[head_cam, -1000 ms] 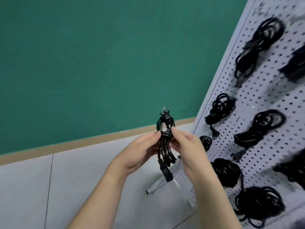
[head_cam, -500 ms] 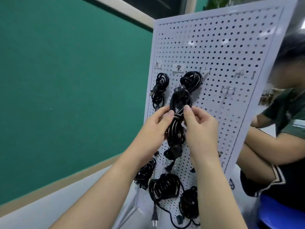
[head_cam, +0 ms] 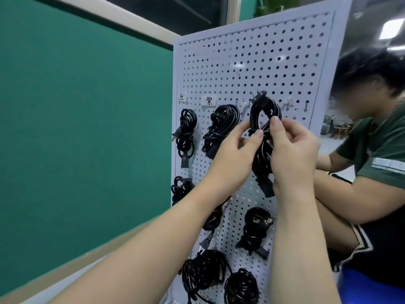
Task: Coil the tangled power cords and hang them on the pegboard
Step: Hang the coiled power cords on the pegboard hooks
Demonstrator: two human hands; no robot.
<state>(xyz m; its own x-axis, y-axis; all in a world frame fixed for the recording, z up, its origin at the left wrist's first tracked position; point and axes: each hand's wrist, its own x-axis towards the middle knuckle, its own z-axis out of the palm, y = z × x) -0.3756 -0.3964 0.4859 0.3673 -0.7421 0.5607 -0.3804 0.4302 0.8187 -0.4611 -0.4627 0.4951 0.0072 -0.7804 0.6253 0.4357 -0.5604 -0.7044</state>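
I hold a coiled black power cord (head_cam: 263,113) up against the white pegboard (head_cam: 252,62), its top loop and plug level with the upper row of hooks (head_cam: 245,104). My left hand (head_cam: 232,154) pinches the wrapped middle of the coil from the left. My right hand (head_cam: 293,150) grips the same middle from the right, thumb on the loop. The coil's lower end and connector (head_cam: 266,187) hang between my wrists. Whether the loop sits on a hook is hidden by the cord.
Several coiled black cords hang on the board: two at upper left (head_cam: 186,132) (head_cam: 221,126), others lower down (head_cam: 254,229) (head_cam: 203,273). Empty hooks (head_cam: 306,105) remain at upper right. A seated person in a green shirt (head_cam: 377,154) is close beside the board's right edge. A green wall (head_cam: 83,119) stands left.
The view swung from the floor up to the board. Both hands carried the coil up and rightward, from in front of the second hanging cord to the empty hooks beside it.
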